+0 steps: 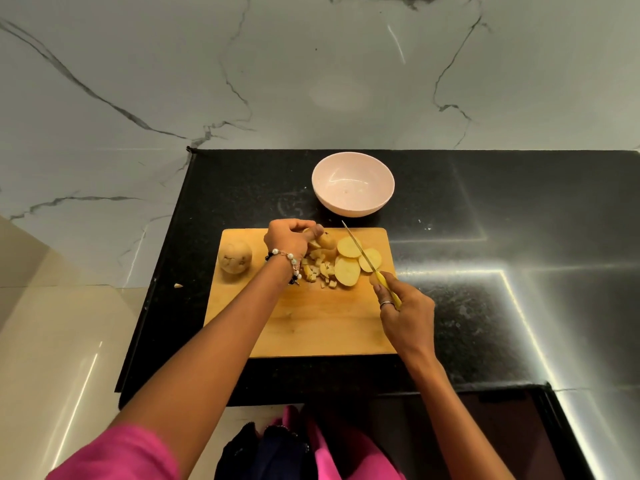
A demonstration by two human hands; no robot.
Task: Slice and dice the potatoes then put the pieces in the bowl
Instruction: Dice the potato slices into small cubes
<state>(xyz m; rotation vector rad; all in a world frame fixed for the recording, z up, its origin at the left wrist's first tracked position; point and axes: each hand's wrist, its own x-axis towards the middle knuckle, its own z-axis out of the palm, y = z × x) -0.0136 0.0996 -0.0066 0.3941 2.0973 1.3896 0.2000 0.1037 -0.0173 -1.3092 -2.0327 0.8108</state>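
Nearest the camera, pink sleeves (117, 455) frame both forearms reaching over a wooden cutting board (304, 323) that lies on a black counter (467, 306). The right hand (407, 311) has its fingers wrapped around the yellow handle of a knife (363, 257), a ring on one finger; the blade slants up and away from those fingers, passing over the potato slices (353, 259), its tip reaching past the board's far edge. The slices lie flat and overlapping just beyond the right fingers. Between the two hands, a small heap of diced potato pieces (318, 271) sits on the board, just below the left fingers. The left hand (289, 237), with a beaded bracelet on the wrist, curls its fingers around a cut potato chunk (323, 240) at the far edge of the board. A whole potato (234, 260) rests at the board's left edge, well to the left of the left fingers. A small scrap (178, 285) lies on the counter beside the board. Farther on, beyond both hands, a pale bowl (353, 188) stands on the counter, apart from the board.
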